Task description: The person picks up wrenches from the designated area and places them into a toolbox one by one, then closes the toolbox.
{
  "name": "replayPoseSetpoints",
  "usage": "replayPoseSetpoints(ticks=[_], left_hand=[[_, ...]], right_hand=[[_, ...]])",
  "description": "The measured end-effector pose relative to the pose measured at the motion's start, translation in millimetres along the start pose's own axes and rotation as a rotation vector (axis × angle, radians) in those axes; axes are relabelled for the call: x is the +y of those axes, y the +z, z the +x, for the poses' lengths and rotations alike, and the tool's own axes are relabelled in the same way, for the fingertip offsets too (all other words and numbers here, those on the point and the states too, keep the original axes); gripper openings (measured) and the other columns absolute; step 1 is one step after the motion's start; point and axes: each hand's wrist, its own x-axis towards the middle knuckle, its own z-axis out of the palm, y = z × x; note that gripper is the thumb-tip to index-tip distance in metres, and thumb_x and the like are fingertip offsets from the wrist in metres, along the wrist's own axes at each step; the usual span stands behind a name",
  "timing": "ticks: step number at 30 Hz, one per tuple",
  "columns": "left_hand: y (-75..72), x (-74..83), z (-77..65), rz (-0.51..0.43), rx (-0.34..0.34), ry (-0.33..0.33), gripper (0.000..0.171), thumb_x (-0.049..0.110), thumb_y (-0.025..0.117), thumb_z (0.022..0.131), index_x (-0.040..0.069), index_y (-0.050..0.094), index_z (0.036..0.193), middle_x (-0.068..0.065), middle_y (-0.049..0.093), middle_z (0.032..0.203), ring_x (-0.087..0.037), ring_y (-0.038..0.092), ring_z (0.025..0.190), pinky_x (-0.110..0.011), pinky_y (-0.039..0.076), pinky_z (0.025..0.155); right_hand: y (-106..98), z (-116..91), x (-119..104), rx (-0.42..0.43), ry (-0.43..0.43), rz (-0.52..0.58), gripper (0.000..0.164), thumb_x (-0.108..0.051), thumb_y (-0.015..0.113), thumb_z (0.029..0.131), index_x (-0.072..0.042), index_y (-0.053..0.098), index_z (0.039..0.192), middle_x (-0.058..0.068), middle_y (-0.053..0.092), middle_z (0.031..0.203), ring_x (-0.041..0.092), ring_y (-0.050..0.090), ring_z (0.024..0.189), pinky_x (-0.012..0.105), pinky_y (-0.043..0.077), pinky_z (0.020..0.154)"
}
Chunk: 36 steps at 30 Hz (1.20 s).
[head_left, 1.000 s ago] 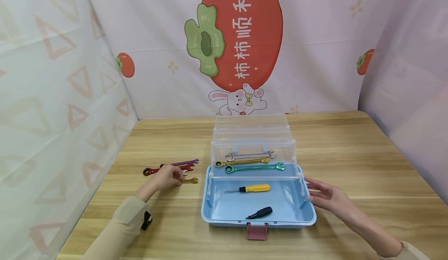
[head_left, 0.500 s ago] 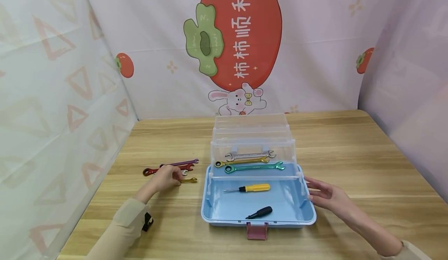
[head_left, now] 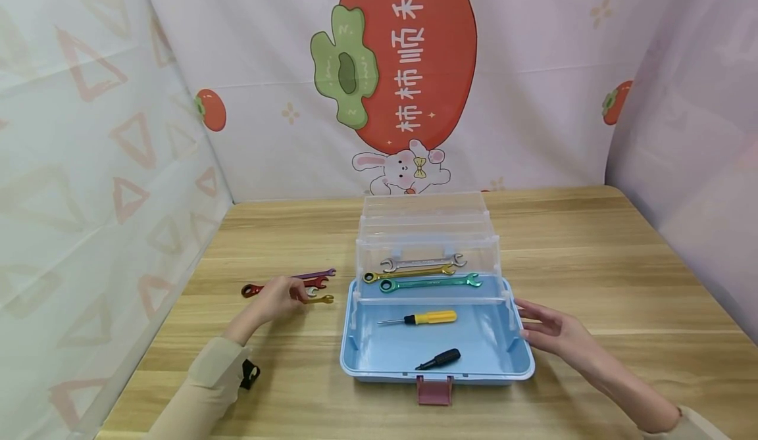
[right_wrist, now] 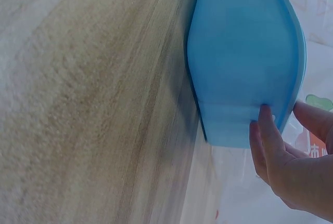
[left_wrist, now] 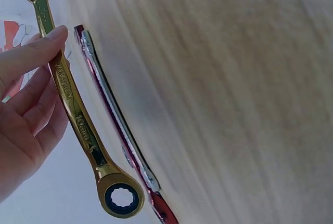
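My left hand (head_left: pixel 279 300) pinches a gold ratchet combination wrench (left_wrist: pixel 78 115) by its shank, thumb on the near face. In the left wrist view its ratchet ring end hangs lower and its open end points up. Beside it lie a red ratchet wrench (head_left: pixel 251 290), a purple wrench (head_left: pixel 316 273) and a silver wrench (head_left: pixel 312 291), partly covered by the hand. My right hand (head_left: pixel 553 332) holds the right side of a light blue toolbox (head_left: pixel 349 364). In the right wrist view its fingers lie on the outer wall (right_wrist: pixel 239 57), with the thumb at the rim.
The toolbox's clear lid trays (head_left: pixel 423 226) stand raised at the back, with silver, gold and green wrenches (head_left: pixel 432 284) in view there. A yellow-handled screwdriver (head_left: pixel 435 317) and a black screwdriver (head_left: pixel 441 360) lie in the base. A mauve latch (head_left: pixel 435 391) hangs in front.
The gold wrench has risen slightly and shifted a little away from the person in my left hand, its visible end tilting up. My right hand and the toolbox have stayed put.
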Motion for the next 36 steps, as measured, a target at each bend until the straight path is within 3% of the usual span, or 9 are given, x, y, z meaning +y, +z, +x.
replayPoseSetpoints(ticks=[11, 20, 25, 36], left_hand=[[-12.7, 12.8, 0.4, -0.040, -0.006, 0.046, 0.009, -0.002, 0.068, 0.072, 0.005, 0.063, 0.074, 0.002, 0.060, 0.072, -0.008, 0.051, 0.062, -0.022, 0.044, 0.054], [-22.7, 25.1, 2.5, -0.087, 0.032, 0.114, 0.010, -0.003, 0.068, 0.071, 0.005, 0.062, 0.073, -0.001, 0.062, 0.072, -0.009, 0.056, 0.064, -0.021, 0.047, 0.055], [-26.8, 33.1, 6.3, -0.127, 0.039, 0.107, 0.009, -0.004, 0.068, 0.071, 0.002, 0.062, 0.074, -0.002, 0.062, 0.071, -0.009, 0.056, 0.063, -0.022, 0.047, 0.054], [-32.3, 50.2, 17.0, -0.140, 0.039, 0.130, 0.011, -0.004, 0.068, 0.072, 0.005, 0.061, 0.073, -0.004, 0.062, 0.071, -0.012, 0.056, 0.062, -0.023, 0.047, 0.054]], right_hand=[[-1, 0, -3, -0.002, 0.021, -0.010, 0.064, -0.019, 0.059, 0.085, 0.003, 0.028, 0.136, 0.032, 0.036, 0.129, 0.022, 0.053, 0.107, 0.029, 0.048, 0.079], [-1, 0, -3, -0.002, 0.019, -0.004, 0.064, -0.019, 0.059, 0.085, 0.003, 0.028, 0.135, 0.031, 0.036, 0.129, 0.017, 0.054, 0.106, 0.029, 0.048, 0.079], [-1, 0, -2, 0.000, 0.021, -0.012, 0.063, -0.019, 0.059, 0.085, 0.002, 0.028, 0.136, 0.031, 0.036, 0.129, 0.026, 0.051, 0.108, 0.029, 0.048, 0.080], [0, 0, -1, 0.005, 0.013, -0.016, 0.062, -0.018, 0.058, 0.085, 0.002, 0.028, 0.136, 0.030, 0.037, 0.129, 0.025, 0.051, 0.109, 0.029, 0.047, 0.080]])
